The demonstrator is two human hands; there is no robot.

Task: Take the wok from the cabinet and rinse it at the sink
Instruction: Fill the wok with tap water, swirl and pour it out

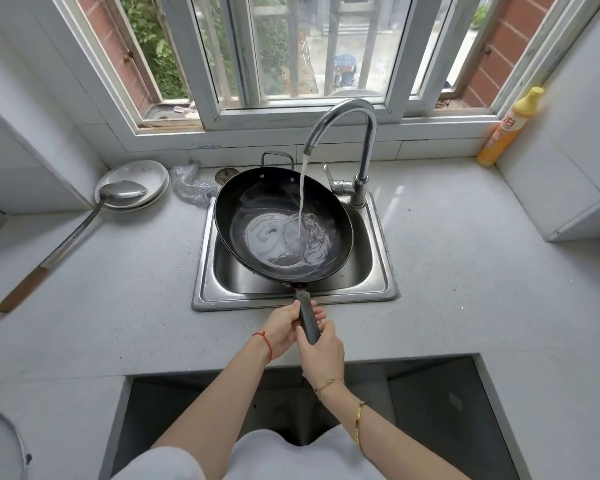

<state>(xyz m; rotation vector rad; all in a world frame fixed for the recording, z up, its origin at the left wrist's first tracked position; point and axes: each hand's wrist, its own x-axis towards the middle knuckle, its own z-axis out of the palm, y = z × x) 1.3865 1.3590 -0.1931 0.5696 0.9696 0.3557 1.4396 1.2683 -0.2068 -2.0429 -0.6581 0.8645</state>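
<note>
Water from the tap (343, 133) pools in the wok (281, 223), held tilted over the sink (378, 271). Left hand (284, 329) and right hand (321, 351) both clasp its handle (308, 320). As it fills, weight far from the grip could twist the wet handle, slopping water onto the counter (465, 271).

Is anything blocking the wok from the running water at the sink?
Nothing visible. The wok is held over the sink by both hands, left hand and right hand, on its handle, and the faucet stream already lands inside it.
</note>
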